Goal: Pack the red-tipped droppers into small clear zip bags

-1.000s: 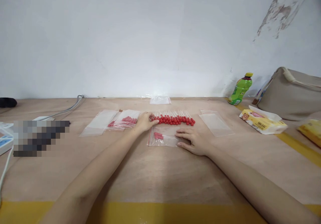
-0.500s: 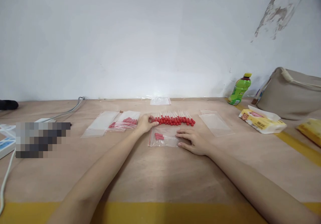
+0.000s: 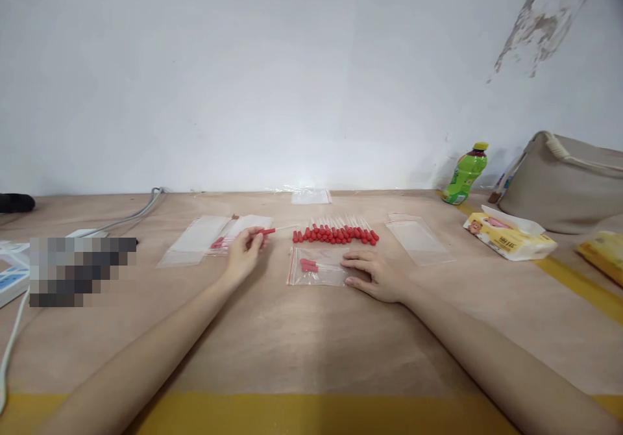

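Observation:
My left hand [image 3: 248, 248] pinches a red-tipped stick [image 3: 267, 231] between thumb and fingers; its pale shaft points right. To the right lies a row of similar red-tipped sticks [image 3: 335, 234], red ends toward me and pale shafts toward the wall. In front of the row, a clear zip bag [image 3: 325, 276] lies flat with a few red-tipped sticks inside, its red seal line at the left. My right hand [image 3: 377, 276] rests at the bag's right end, fingers apart, touching the plastic. Behind my left hand are filled clear bags [image 3: 248, 224], partly hidden.
Flat clear bags lie at left [image 3: 189, 243] and right [image 3: 419, 240]. Farther right are a yellow tissue pack [image 3: 509, 235], a green bottle [image 3: 464, 174] and a beige bag [image 3: 559, 182]. A power strip [image 3: 14, 282] with cables sits at far left, beside a blurred-out object.
My left hand has moved left and toward me, away from the row's left end, now with one red-tipped stick in its fingers. My right hand has stayed put on the bag.

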`<state>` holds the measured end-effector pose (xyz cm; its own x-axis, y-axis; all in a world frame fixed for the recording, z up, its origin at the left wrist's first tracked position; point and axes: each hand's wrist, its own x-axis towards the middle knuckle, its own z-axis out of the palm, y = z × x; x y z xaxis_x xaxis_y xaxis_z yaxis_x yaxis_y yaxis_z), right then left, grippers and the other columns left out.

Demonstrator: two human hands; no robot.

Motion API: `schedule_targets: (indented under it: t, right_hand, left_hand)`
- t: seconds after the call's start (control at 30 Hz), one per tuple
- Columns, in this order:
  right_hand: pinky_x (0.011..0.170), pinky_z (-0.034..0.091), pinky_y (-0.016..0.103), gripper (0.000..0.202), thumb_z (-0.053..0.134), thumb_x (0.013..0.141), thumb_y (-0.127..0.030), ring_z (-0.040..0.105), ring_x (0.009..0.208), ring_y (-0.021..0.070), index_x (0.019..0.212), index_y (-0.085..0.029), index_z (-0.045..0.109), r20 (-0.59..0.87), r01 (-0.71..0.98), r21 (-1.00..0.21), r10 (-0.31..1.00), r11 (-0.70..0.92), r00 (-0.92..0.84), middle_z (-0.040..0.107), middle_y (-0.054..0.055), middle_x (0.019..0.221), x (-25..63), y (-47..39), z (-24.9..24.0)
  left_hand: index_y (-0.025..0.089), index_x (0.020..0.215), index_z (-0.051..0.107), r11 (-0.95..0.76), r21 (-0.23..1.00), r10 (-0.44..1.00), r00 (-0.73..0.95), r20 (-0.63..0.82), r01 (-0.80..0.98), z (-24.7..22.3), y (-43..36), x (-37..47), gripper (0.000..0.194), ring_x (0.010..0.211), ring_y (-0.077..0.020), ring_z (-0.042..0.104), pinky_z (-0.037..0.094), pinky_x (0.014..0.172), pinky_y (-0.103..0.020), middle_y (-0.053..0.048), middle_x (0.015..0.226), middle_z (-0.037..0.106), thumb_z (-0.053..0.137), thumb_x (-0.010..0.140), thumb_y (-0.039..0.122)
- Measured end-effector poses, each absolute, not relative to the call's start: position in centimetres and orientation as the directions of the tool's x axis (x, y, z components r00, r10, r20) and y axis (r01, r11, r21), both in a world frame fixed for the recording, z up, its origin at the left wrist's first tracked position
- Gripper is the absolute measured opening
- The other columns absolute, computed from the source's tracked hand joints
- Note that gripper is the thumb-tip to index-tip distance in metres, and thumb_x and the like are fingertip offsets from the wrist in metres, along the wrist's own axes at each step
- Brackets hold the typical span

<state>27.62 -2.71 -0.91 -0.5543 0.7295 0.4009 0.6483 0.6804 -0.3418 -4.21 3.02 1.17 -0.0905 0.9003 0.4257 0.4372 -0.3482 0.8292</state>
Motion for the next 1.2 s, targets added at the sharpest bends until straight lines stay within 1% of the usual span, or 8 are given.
schedule_targets:
  t: [0.1,0.27,0.43,0.77,0.93,1.0,1.1,1.2]
  right_hand:
    - [0.095,0.039,0.043,0.041,0.05,0.081,-0.044,0.049,0.112,0.0243,0.115,-0.023,0.057,0.405,0.642,-0.348,0.727,0.683,-0.554,0.054,0.01,0.12,27.6,-2.6,-1.0]
    - [0.095,0.037,0.044,0.042,0.051,0.08,-0.045,0.048,0.112,0.0252,0.115,-0.022,0.056,0.397,0.637,-0.366,0.732,0.679,-0.553,0.054,0.01,0.12,27.6,-2.6,-0.9]
    - [0.095,0.038,0.045,0.041,0.05,0.081,-0.044,0.048,0.112,0.0252,0.115,-0.023,0.057,0.404,0.628,-0.369,0.727,0.685,-0.555,0.054,0.01,0.12,27.6,-2.6,-0.9]
    - [0.094,0.039,0.044,0.041,0.049,0.081,-0.044,0.049,0.111,0.025,0.115,-0.023,0.056,0.403,0.627,-0.36,0.721,0.691,-0.563,0.055,0.01,0.119,27.6,-2.6,-0.9]
    - [0.094,0.038,0.043,0.041,0.049,0.081,-0.044,0.048,0.111,0.0248,0.115,-0.023,0.056,0.397,0.641,-0.345,0.726,0.685,-0.562,0.054,0.01,0.119,27.6,-2.6,-0.9]
    - [0.095,0.037,0.044,0.041,0.049,0.081,-0.044,0.048,0.111,0.0247,0.115,-0.023,0.056,0.401,0.642,-0.342,0.725,0.686,-0.561,0.054,0.009,0.119,27.6,-2.6,-1.0]
    - [0.095,0.038,0.044,0.041,0.05,0.081,-0.045,0.048,0.111,0.0249,0.115,-0.024,0.056,0.405,0.639,-0.347,0.724,0.687,-0.559,0.055,0.009,0.119,27.6,-2.5,-1.1]
    - [0.095,0.038,0.044,0.041,0.05,0.081,-0.045,0.048,0.112,0.0247,0.115,-0.023,0.057,0.397,0.64,-0.349,0.727,0.684,-0.56,0.054,0.009,0.12,27.6,-2.5,-1.1]
  left_hand:
    - [0.014,0.102,0.056,-0.368,0.851,0.91,-0.041,0.412,0.374,1.4,0.5,-7.1,0.038,0.074,-0.0153,0.061,0.048,0.076,-0.031,-0.008,0.095,0.064,0.052,0.077,0.042]
    - [0.014,0.099,0.058,-0.319,0.875,0.92,-0.103,0.378,0.364,0.9,-1.3,-9.6,0.04,0.073,-0.0164,0.061,0.049,0.077,-0.034,-0.007,0.092,0.065,0.056,0.073,0.044]
    - [0.014,0.096,0.058,-0.304,0.876,0.931,-0.077,0.356,0.375,0.6,-1.2,-9.4,0.044,0.067,-0.0171,0.061,0.05,0.075,-0.036,-0.006,0.085,0.065,0.059,0.068,0.048]
    - [0.014,0.094,0.056,-0.29,0.895,0.956,0.067,0.285,0.338,0.2,-1.9,-7.3,0.047,0.07,-0.017,0.061,0.05,0.072,-0.033,-0.006,0.083,0.065,0.058,0.069,0.054]
    - [0.014,0.096,0.058,-0.26,0.894,0.957,0.222,0.187,0.366,0.5,-2.3,-6.3,0.044,0.08,-0.0195,0.062,0.048,0.077,-0.034,-0.007,0.088,0.066,0.061,0.069,0.049]
    - [0.015,0.094,0.06,-0.283,0.859,0.939,0.306,0.157,0.426,0.8,-2.2,-6.1,0.037,0.079,-0.0184,0.061,0.048,0.073,-0.03,-0.006,0.089,0.066,0.06,0.072,0.044]
    - [0.015,0.093,0.063,-0.334,0.792,0.907,0.402,0.123,0.511,1.4,-1.8,-5.8,0.031,0.066,-0.0146,0.057,0.045,0.06,-0.024,-0.004,0.079,0.065,0.059,0.074,0.04]
    - [0.015,0.092,0.064,-0.381,0.766,0.87,0.481,0.107,0.519,1.9,-1.0,-5.1,0.029,0.064,-0.0134,0.054,0.042,0.058,-0.023,-0.003,0.077,0.064,0.058,0.075,0.038]
